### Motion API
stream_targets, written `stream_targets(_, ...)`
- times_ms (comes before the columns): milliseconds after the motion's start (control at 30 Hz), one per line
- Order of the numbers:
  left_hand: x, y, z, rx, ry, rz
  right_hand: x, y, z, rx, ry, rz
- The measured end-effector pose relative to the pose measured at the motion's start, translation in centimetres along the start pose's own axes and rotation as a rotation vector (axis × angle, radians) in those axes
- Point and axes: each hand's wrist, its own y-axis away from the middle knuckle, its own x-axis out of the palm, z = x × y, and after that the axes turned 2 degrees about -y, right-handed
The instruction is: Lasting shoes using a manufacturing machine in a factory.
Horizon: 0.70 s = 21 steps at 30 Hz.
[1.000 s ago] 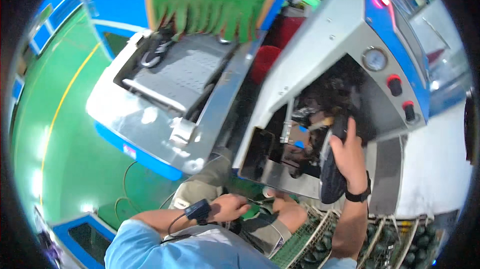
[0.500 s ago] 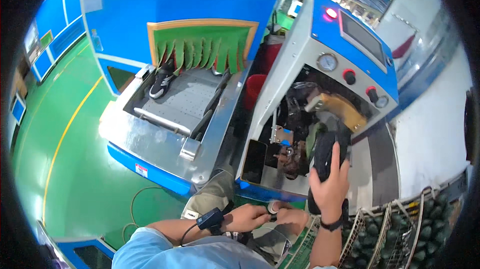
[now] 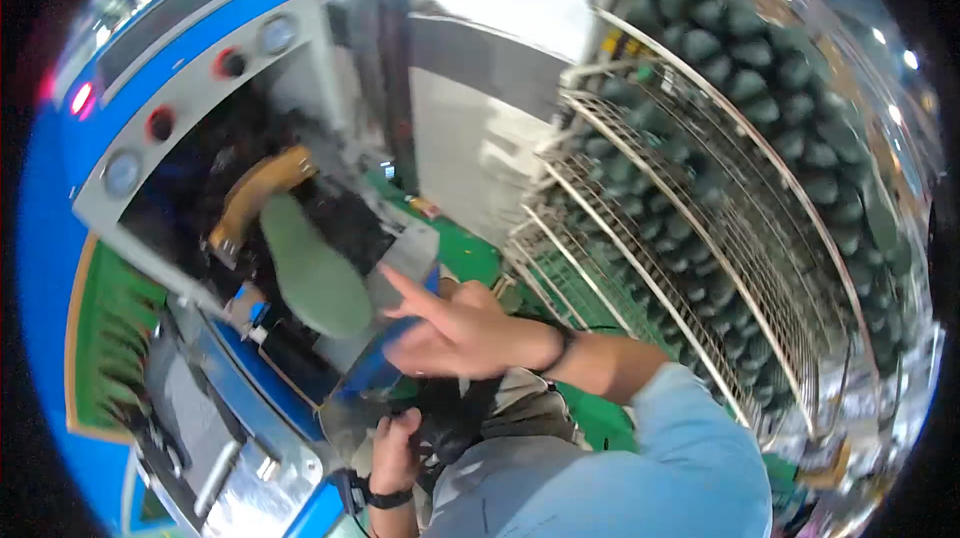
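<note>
A dark, blurred shoe (image 3: 458, 423) is low in front of my body, and my left hand (image 3: 396, 446) closes on its left side. My right hand (image 3: 450, 336) is raised above it, index finger stretched out and the other fingers loosely bent, with nothing seen in them. Just beyond that fingertip, a green foot-shaped form (image 3: 312, 268) stands bare in the opening of the blue and grey machine (image 3: 100, 193). A curved tan pad (image 3: 262, 188) sits at the form's far end. Motion blur hides the shoe's details.
On the right stands a wire rack (image 3: 690, 213) with tiers of many dark green rounded pieces (image 3: 755, 58). At lower left, a second machine has a green fringed curtain (image 3: 112, 338) and a metal bed (image 3: 265, 463). Green floor (image 3: 465, 250) shows between machine and rack.
My view has swung right toward the rack. The dark shoe has come off the form, down to my left hand. My right hand has let go of it.
</note>
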Motion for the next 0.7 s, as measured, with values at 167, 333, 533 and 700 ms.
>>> stream_targets(167, 0.1, 1.3, 0.8, 0.271, -0.553, 0.042, 3.5, -11.4, 2.6, 0.013, -1.083, -0.024)
stream_targets(333, -0.6, 2.5, 2.2, 0.257, -0.644, -0.001, 2.0, -6.3, -1.4, -0.301, -0.79, -0.047)
stream_targets(533, -3.8, 0.7, 5.0, 0.256, -0.377, -0.132, -4.1, 12.1, -8.1, -0.2, -0.026, -0.542)
stream_targets(700, -3.8, -2.6, 2.8, 0.363, -0.74, -0.188, -3.9, 28.8, -11.0, -0.108, -0.623, -1.049)
